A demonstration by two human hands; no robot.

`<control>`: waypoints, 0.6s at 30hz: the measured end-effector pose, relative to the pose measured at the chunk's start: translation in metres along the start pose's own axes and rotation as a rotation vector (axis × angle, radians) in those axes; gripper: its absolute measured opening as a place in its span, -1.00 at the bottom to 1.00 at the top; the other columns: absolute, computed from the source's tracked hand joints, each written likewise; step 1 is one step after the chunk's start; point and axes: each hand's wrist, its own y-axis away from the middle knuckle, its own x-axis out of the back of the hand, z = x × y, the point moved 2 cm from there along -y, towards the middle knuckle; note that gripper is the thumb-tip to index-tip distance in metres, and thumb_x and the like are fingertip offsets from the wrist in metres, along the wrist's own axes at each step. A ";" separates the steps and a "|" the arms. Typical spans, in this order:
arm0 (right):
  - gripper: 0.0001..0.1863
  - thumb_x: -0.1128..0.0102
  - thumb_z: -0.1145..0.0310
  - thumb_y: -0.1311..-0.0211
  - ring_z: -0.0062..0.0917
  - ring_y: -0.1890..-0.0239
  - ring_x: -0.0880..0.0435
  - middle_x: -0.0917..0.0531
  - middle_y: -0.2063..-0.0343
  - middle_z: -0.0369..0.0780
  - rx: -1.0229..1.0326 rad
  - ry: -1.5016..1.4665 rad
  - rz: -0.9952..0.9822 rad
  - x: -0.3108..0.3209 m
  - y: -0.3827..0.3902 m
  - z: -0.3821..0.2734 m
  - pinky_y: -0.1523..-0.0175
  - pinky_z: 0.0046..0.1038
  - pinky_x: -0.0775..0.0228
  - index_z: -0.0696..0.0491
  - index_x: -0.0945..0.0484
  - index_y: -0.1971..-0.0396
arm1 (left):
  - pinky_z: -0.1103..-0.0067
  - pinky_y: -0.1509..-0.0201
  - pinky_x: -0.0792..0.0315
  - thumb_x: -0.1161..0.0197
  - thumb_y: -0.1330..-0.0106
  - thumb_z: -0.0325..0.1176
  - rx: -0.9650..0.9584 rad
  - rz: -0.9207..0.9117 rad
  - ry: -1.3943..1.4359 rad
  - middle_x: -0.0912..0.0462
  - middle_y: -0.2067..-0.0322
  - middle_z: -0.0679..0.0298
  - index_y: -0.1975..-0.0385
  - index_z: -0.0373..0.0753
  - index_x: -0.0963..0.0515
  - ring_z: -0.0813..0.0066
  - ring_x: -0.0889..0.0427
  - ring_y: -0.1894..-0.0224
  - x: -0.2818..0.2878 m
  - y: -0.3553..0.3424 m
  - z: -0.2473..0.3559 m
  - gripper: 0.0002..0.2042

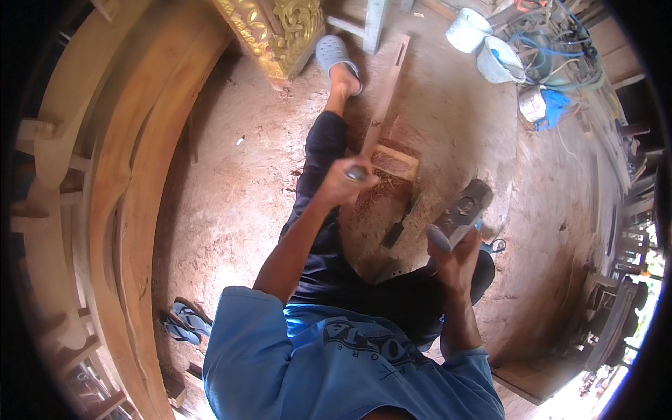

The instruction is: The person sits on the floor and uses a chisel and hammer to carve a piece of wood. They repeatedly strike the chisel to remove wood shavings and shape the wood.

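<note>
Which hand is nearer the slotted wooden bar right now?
Left. The left hand is over the near part of the slotted wooden bar, gripping a round-ended handle; the right hand is off to the bar's right, holding a hammer.

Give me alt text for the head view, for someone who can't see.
The right hand grips a large hammer while the left hand holds a round-ended handle over a slotted wooden bar. Gold carving and white buckets are beyond.
</note>
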 end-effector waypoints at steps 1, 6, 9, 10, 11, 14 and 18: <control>-0.78 -0.46 0.39 -0.16 -0.58 0.36 -0.66 -0.70 0.39 -0.27 0.024 -0.007 0.015 0.003 0.002 -0.008 0.23 -0.52 -0.46 0.17 -0.63 0.29 | 0.58 0.29 -0.40 -0.49 -0.17 -0.44 -0.227 -0.062 -0.128 -0.55 0.47 0.38 0.49 -0.24 -0.51 0.66 -0.49 0.39 -0.011 0.002 0.005 -0.79; -0.78 -0.39 0.47 -0.19 -0.40 0.38 -0.67 -0.67 0.41 -0.19 0.273 -0.253 0.068 0.028 0.024 -0.074 0.21 -0.38 -0.56 0.13 -0.52 0.23 | 0.51 0.32 -0.41 -0.48 -0.13 -0.43 -0.272 -0.048 -0.200 -0.51 0.53 0.28 0.46 -0.25 -0.48 0.50 -0.51 0.46 -0.030 0.011 -0.001 -0.77; -0.82 -0.39 0.47 -0.16 -0.29 0.41 -0.68 -0.68 0.43 -0.13 0.287 -0.057 -0.234 0.022 0.014 -0.079 0.19 -0.26 -0.58 0.11 -0.57 0.27 | 0.48 0.30 -0.43 -0.48 -0.13 -0.43 -0.292 -0.055 -0.220 -0.55 0.51 0.26 0.44 -0.25 -0.49 0.50 -0.56 0.43 -0.029 0.018 -0.011 -0.78; -0.83 -0.39 0.45 -0.14 -0.25 0.41 -0.68 -0.68 0.41 -0.09 0.013 0.357 -0.482 0.012 0.003 -0.061 0.18 -0.24 -0.59 0.11 -0.59 0.29 | 0.48 0.29 -0.44 -0.48 -0.13 -0.43 -0.288 -0.062 -0.236 -0.56 0.50 0.25 0.43 -0.24 -0.49 0.49 -0.57 0.41 -0.029 0.020 -0.014 -0.78; -0.79 -0.39 0.42 -0.12 -0.19 0.36 -0.68 -0.68 0.40 -0.06 -0.041 0.565 -0.546 0.000 -0.005 -0.040 0.16 -0.23 -0.59 0.12 -0.60 0.26 | 0.47 0.28 -0.45 -0.48 -0.13 -0.43 -0.309 -0.018 -0.234 -0.58 0.48 0.24 0.43 -0.24 -0.50 0.48 -0.59 0.40 -0.028 0.023 -0.016 -0.78; -0.65 -0.39 0.31 -0.08 -0.02 0.24 -0.71 -0.70 0.35 0.05 0.071 0.823 -0.381 -0.057 -0.034 0.041 0.10 -0.21 -0.60 0.17 -0.61 0.17 | 0.47 0.25 -0.46 -0.48 -0.15 -0.40 -0.453 0.088 -0.144 -0.61 0.45 0.21 0.42 -0.23 -0.50 0.43 -0.63 0.37 -0.028 0.021 -0.017 -0.78; -0.60 -0.38 0.30 -0.09 -0.08 0.24 -0.74 -0.72 0.29 0.01 0.059 0.551 -0.214 -0.042 -0.028 0.065 0.11 -0.22 -0.60 0.14 -0.58 0.08 | 0.48 0.24 -0.47 -0.50 -0.15 -0.36 -0.446 0.040 -0.222 -0.60 0.44 0.23 0.41 -0.23 -0.49 0.42 -0.61 0.38 -0.030 0.018 -0.018 -0.75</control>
